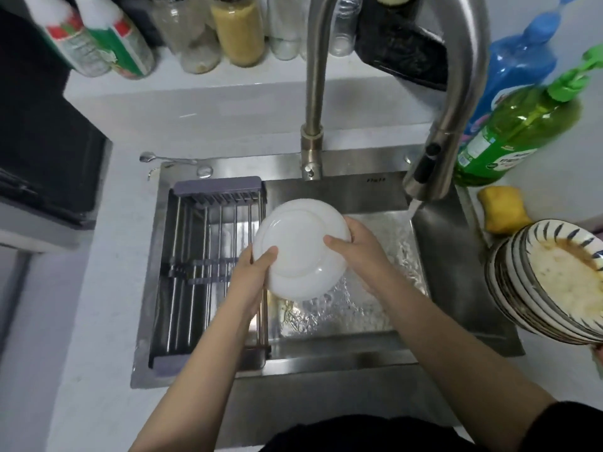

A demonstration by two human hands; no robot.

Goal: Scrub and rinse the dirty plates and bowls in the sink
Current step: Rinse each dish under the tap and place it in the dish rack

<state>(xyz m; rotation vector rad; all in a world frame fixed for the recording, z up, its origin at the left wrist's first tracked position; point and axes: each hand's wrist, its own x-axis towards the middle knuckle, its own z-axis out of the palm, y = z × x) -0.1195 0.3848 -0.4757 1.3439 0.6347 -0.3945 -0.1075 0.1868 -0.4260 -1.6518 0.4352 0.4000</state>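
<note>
Your left hand (257,272) & right hand (355,252) grip white plate (301,249), frame ctr, looks clean. Left: dirty bowl stack (535,288), right edge.

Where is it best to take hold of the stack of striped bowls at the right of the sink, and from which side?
Probably with both hands low on the outer walls of the stack of striped bowls, coming from its left, the sink side. The stack leans and the top bowl holds brown residue, so the rim is messy, and a grip on the top bowl alone would not lift the others.
</note>
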